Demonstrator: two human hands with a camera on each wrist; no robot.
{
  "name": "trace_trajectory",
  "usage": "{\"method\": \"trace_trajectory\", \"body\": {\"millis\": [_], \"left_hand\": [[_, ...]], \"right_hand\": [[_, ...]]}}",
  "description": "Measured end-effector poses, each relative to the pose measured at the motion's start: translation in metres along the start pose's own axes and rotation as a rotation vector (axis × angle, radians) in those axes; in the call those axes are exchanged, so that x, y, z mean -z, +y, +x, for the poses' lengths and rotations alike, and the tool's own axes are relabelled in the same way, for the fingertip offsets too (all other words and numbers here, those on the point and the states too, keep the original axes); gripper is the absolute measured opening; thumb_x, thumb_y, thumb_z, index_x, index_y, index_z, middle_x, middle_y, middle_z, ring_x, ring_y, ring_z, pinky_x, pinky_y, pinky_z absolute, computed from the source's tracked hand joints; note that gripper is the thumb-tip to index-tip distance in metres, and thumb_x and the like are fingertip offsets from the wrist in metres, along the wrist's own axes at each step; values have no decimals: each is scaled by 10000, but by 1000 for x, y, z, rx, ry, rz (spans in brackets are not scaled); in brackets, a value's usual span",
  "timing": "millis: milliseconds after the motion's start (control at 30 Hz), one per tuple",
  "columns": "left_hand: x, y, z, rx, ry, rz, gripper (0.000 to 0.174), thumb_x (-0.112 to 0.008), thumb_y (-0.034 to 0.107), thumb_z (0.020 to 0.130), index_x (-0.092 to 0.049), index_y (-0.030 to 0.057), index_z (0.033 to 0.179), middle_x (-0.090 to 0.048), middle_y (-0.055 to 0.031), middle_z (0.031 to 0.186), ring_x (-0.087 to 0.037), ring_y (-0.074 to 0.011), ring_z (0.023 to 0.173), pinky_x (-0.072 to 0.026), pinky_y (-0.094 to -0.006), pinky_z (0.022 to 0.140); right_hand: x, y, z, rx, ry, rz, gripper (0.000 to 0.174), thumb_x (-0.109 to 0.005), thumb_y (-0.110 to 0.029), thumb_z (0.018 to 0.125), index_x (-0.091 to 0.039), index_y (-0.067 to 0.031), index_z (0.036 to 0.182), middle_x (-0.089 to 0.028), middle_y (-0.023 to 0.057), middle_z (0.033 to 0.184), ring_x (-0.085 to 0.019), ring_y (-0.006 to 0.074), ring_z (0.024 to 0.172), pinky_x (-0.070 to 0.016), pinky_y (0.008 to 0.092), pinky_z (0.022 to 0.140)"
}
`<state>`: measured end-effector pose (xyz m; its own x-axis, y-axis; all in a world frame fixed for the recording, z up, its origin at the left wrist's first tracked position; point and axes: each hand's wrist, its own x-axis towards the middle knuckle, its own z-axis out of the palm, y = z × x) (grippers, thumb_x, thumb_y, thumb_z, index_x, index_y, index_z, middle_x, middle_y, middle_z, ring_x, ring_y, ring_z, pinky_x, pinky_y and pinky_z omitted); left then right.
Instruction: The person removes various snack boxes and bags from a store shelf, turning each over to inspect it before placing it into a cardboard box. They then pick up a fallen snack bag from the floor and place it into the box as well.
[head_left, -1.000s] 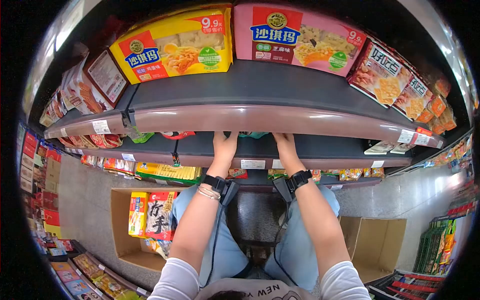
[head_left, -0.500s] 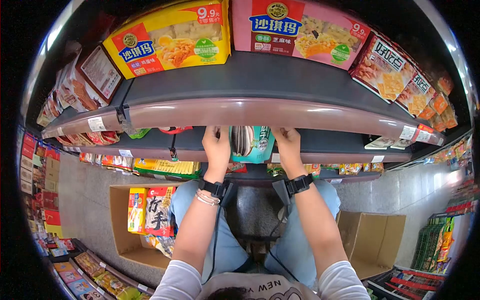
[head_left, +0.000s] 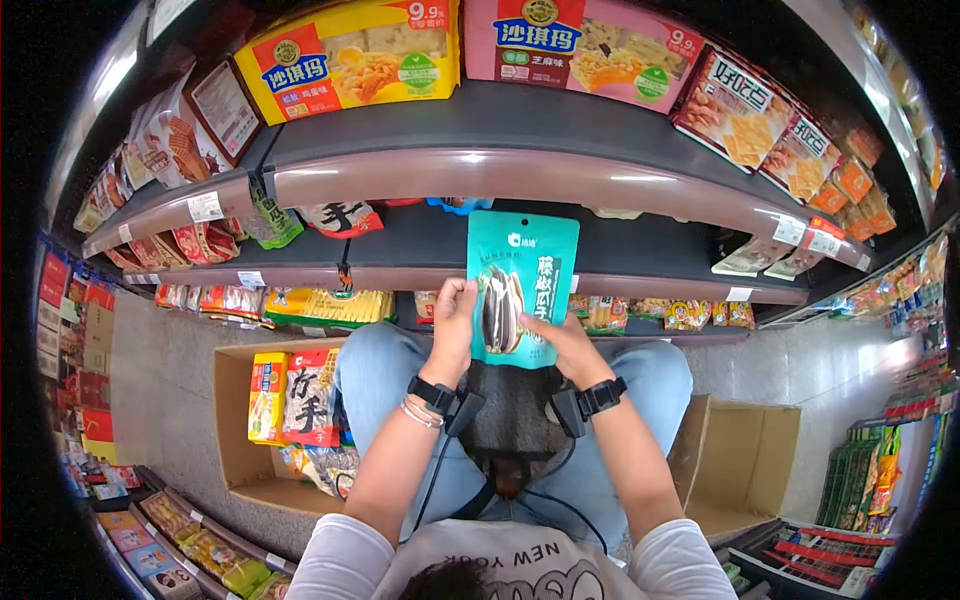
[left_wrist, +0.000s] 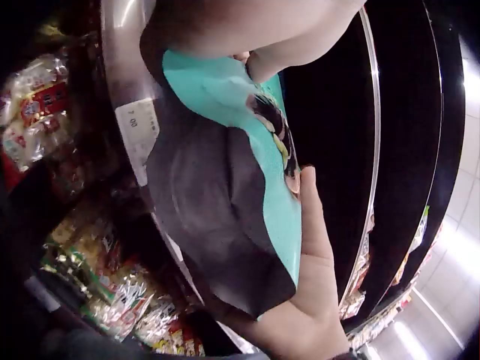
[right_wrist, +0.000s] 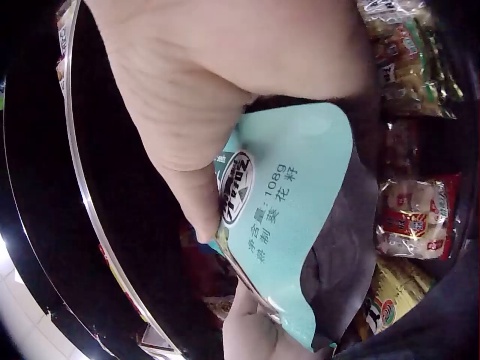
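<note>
A teal pouch (head_left: 545,245) with a sunflower-seed picture is held upright between both hands in front of the lower shelf, its printed front towards the head camera. The left hand (head_left: 455,335) grips its left edge, and the right hand (head_left: 568,347) pinches its right edge with the thumb on the front. In the left wrist view the pouch (left_wrist: 277,202) bulges and shows its dark underside. The right wrist view has the right thumb lying on the pouch (right_wrist: 300,165) beside small printed text; the fingers behind it are hidden.
Yellow (head_left: 350,65) and pink (head_left: 590,50) packs stand on the upper shelf (head_left: 430,180). Snack bags fill parts of the shelves below. An open carton (head_left: 235,420) with packages is on the floor at left, another carton (head_left: 750,450) at right.
Both hands have drawn the teal pouch out from beneath the upper shelf towards the body. It was mostly hidden before and its front now shows in full view.
</note>
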<state>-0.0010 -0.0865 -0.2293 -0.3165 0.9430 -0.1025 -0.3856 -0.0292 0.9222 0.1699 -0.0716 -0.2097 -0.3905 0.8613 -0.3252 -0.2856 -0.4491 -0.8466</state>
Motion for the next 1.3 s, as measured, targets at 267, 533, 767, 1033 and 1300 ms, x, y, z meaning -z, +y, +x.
{"method": "trace_trajectory", "body": {"millis": [267, 533, 767, 1033, 1300], "left_hand": [[2, -16, -32, 74, -55, -108, 106, -513, 184, 959, -513, 86, 916, -607, -29, 922, -543, -65, 843, -444, -236, 741], [3, -14, -42, -318, -187, 468, 426, -679, 119, 816, -528, 40, 1205, -520, -139, 1236, -517, -251, 1092, -385, -352, 962], [-7, -19, -53, -234, -334, 251, 662, -704, 270, 800, -410, -15, 1320, -438, -155, 1342, -425, -266, 1230, -343, -359, 1021], [2, -6, -44, 434, -293, -486, 445, -491, 290, 949, -434, 19, 1297, -538, -99, 1246, -539, -214, 1133, -442, -362, 953], [-2, -9, -44, 428, -389, -511, 532, -450, 408, 955, -409, 23, 1320, -522, -98, 1274, -528, -218, 1154, -435, -366, 971]], "right_hand": [[9, 12, -32, -8, 12, -23, 385, -717, -101, 796, -582, -9, 1145, -631, 63, 1088, -603, 143, 951, -477, 289, 824], [0, 25, -33, 230, 289, 146, 359, -668, -156, 848, -566, 13, 1148, -621, 62, 1089, -592, 135, 951, -463, 285, 827], [-4, 42, -30, 448, -87, -274, 547, -464, -374, 957, -436, 22, 1332, -397, 147, 1410, -339, 244, 1324, -242, 355, 1085], [3, 32, -19, 616, 166, -607, 505, -628, -145, 875, -454, -15, 1332, -463, 142, 1361, -427, 252, 1261, -313, 345, 1048], [7, 30, -17, 480, 113, -210, 630, -655, -163, 863, -352, 43, 1375, -429, 157, 1362, -439, 199, 1220, -344, 322, 1020]]}}
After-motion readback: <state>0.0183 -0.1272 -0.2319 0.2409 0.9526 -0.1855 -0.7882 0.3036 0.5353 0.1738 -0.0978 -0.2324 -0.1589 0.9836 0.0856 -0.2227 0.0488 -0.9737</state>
